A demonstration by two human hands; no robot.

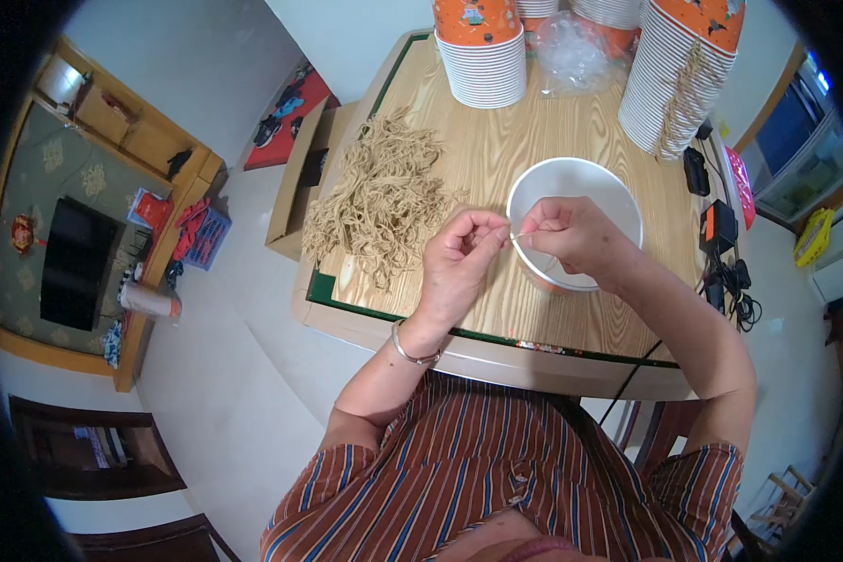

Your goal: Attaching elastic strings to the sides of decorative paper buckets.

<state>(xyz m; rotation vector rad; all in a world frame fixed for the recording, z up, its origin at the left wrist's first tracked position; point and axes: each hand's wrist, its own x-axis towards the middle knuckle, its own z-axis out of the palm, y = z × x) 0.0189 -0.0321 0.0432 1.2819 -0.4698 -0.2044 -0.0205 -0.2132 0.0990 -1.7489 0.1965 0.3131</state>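
Both my hands meet at the left rim of a white-lined paper bucket [618,192] with an orange outside, standing upright on the table. My left hand [461,260] is closed in a pinch, and a small pale piece of twine [512,237] shows at its fingertips. Pinched on the same twine, my right hand [573,239] hangs over the bucket's opening, hiding part of its inside. Left of my hands lies a big loose heap of tan twine [375,192] in many short strands.
Upright stacks of orange and white paper buckets [482,70] stand at the back. A leaning stack [642,103] at right has twine strands [681,103] down its side. Between them sits a clear plastic bag [574,54]. Black chargers and cables [718,229] line the right edge; a cardboard box [295,192] stands beyond the left edge.
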